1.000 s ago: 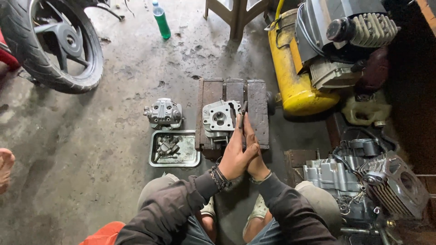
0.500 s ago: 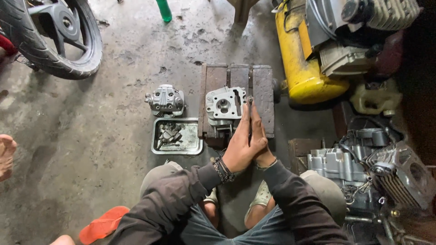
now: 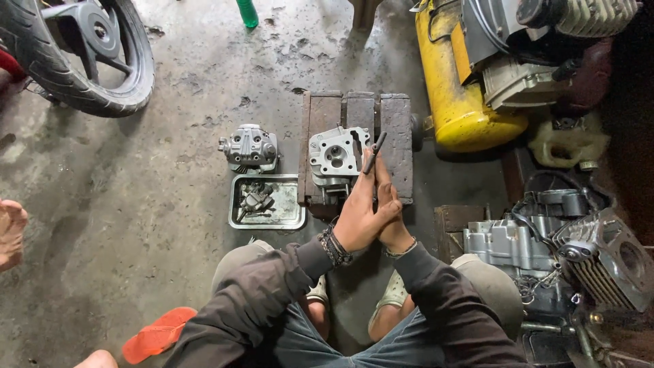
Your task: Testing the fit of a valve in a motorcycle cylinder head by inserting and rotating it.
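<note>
My left hand (image 3: 357, 215) and my right hand (image 3: 390, 208) are pressed palm to palm around a thin dark rod-like tool (image 3: 374, 152) that sticks up from between the fingertips. Just beyond them a grey metal cylinder head (image 3: 335, 155) rests on a low wooden block platform (image 3: 395, 136). The tool's lower end is hidden between my palms, and I cannot tell whether it touches the head. A second grey engine cover part (image 3: 249, 148) stands on the floor left of the platform.
A metal tray (image 3: 286, 217) with small parts lies by my left knee. A motorcycle wheel (image 3: 82, 54) is at far left, a yellow compressor tank (image 3: 460, 95) far right, an engine block (image 3: 545, 252) beside my right knee. A bare foot (image 3: 12, 228) and an orange sandal (image 3: 158, 334) are at left.
My view has shifted slightly forward and down. My hands stay pressed together around the tool, sliding a little against each other.
</note>
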